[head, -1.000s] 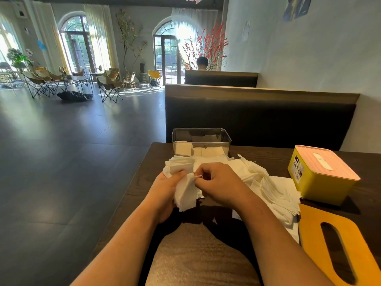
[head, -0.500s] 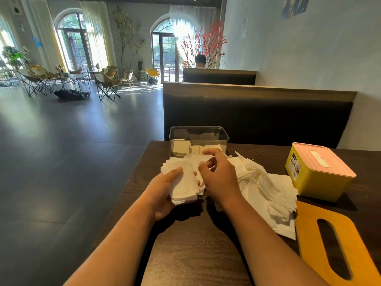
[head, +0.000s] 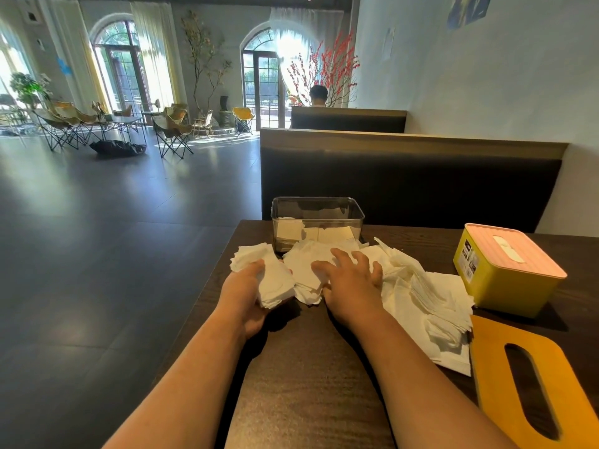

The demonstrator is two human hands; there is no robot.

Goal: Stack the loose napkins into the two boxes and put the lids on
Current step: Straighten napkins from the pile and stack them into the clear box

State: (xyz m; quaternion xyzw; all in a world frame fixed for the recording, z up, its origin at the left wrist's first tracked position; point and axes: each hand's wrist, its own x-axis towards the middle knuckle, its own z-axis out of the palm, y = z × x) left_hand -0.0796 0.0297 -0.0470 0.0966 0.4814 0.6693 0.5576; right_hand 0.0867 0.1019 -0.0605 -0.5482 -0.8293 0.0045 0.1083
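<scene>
held stack: a thick wad of white napkins, gripped by the left hand. The thumb lies across its top. The other fingers go beneath it and are hidden. Its far end fans out beyond the thumb tip.
loose napkins: a ragged white heap on the table, running from under the right fingers away to their right and back toward the wrist. Its left edge touches the held stack.
right hand: palm down on the heap, fingers straight and spread, tips resting on the paper. It grasps nothing.
clear box: see-through, open-topped and without a lid, just beyond the fingertips of both hands. A few pale napkins lie flat in its bottom. The heap reaches its near wall.
yellow box: right of the right fingers, well apart, on the far side of the heap. The pink lid is seated on it, slot upward.
orange lid: flat on the table with a long oval slot, right of the right forearm, just beside the near corner of the heap.
table: dark wood grain, bearing all the above. Both bare forearms reach over it.
bench back: dark padding with a pale wooden top rail, directly beyond the clear box.
seated person: back of a head above a second bench, far beyond the fingertips.
folding chairs: grouped by the arched windows, far to the left of the left hand.
</scene>
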